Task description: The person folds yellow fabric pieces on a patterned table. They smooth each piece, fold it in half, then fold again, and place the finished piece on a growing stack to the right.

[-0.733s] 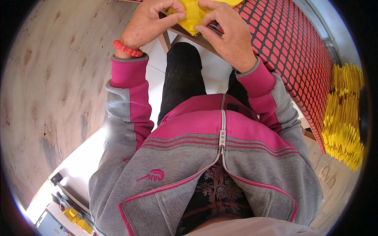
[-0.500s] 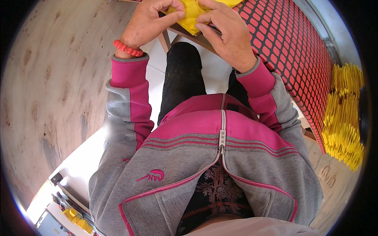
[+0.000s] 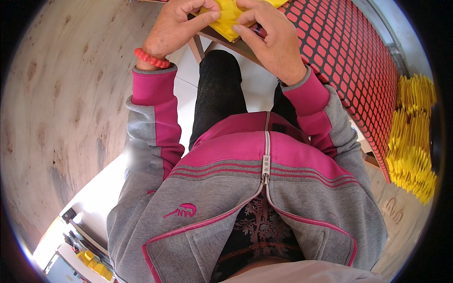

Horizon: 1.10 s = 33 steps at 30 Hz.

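A thin, shiny yellow piece of cloth (image 3: 227, 24) lies at the table's near edge, at the top of the view and partly cut off by it. My left hand (image 3: 177, 26) has its thumb and forefinger pinched together on the cloth's left part. On the other side my right hand (image 3: 277, 40) has its fingers bent and its thumb against the cloth's edge, closed on it. The fingertips partly hide what they grip. A red bead bracelet (image 3: 151, 58) circles my left wrist.
The table's red-and-black patterned cover (image 3: 349, 56) stretches along the right. Beyond it stand thick stacks of folded yellow pieces (image 3: 410, 146). A pale wooden surface (image 3: 71, 94) fills the left. At lower left are small yellow objects (image 3: 96, 265) beside dark items.
Both hands have shifted very slightly. The right fingers have moved a little along the cloth, and a bit more of the dark patterned cover shows beside them.
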Tool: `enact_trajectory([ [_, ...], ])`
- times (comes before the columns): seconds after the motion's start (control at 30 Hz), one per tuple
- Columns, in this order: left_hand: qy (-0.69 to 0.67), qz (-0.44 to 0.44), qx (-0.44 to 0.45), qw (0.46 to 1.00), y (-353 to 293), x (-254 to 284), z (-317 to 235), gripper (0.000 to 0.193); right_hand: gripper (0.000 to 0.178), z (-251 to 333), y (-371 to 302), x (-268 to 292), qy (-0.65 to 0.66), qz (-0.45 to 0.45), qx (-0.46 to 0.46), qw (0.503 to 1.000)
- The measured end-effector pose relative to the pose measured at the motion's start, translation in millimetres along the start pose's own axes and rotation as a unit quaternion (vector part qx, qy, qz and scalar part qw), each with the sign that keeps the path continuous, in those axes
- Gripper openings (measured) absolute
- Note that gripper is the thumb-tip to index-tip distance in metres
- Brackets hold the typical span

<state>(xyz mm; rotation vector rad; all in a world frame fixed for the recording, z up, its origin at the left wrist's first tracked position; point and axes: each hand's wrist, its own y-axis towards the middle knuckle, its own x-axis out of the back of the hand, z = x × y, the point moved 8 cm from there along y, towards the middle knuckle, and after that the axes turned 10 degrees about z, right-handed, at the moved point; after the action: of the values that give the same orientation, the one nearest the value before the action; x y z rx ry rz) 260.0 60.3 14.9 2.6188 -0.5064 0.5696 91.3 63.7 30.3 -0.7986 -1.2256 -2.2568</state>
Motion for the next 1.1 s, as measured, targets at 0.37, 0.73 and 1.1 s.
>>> enact_trajectory([
  [0.37, -0.014, -0.008, 0.016, 1.0, 0.6, 1.1, 6.4, 0.01, 0.013, -1.0, -0.6, 0.8, 0.003, -0.009, 0.009, 1.0],
  [0.73, -0.053, 0.001, 0.024, 0.998, 1.0, -0.5, 8.2, 0.01, 0.014, -1.9, 0.3, -1.3, -0.001, -0.009, 0.006, 1.0],
  [1.1, 0.023, 0.025, -0.022, 0.999, -0.3, 3.8, 7.7, 0.009, 0.014, -2.1, 1.1, -1.2, 0.001, -0.013, -0.001, 1.0],
])
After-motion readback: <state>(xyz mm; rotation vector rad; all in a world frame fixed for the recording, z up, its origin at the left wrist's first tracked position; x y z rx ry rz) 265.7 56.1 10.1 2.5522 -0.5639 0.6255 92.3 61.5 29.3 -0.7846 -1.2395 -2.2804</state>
